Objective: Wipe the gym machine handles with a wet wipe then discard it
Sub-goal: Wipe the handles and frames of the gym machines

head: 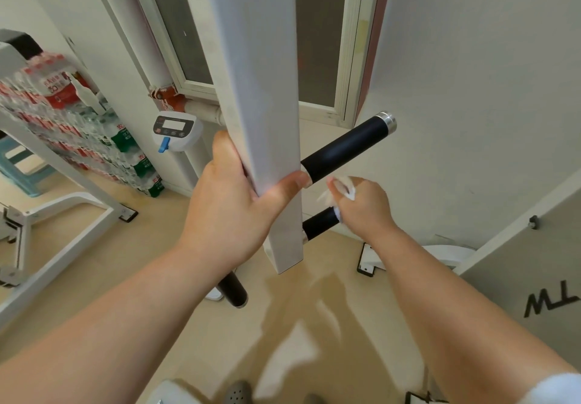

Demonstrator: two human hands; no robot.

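wet wipe (341,188) — looks limp, light; right hand (361,208) clutches it wadded on lower handle (319,224), left hand (232,196) grips white post (267,105).

black letters "TW" (seen upside down) on grey panel (515,278), labels on water bottles (59,89) illegible

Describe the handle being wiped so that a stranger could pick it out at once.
Start at the white upright bar that the left hand grips. Two black handles stick out from its right side; take the lower handle. Unlike the upper handle, whose silver end cap shows, its outer end is covered by the right hand, which holds a white wet wipe.
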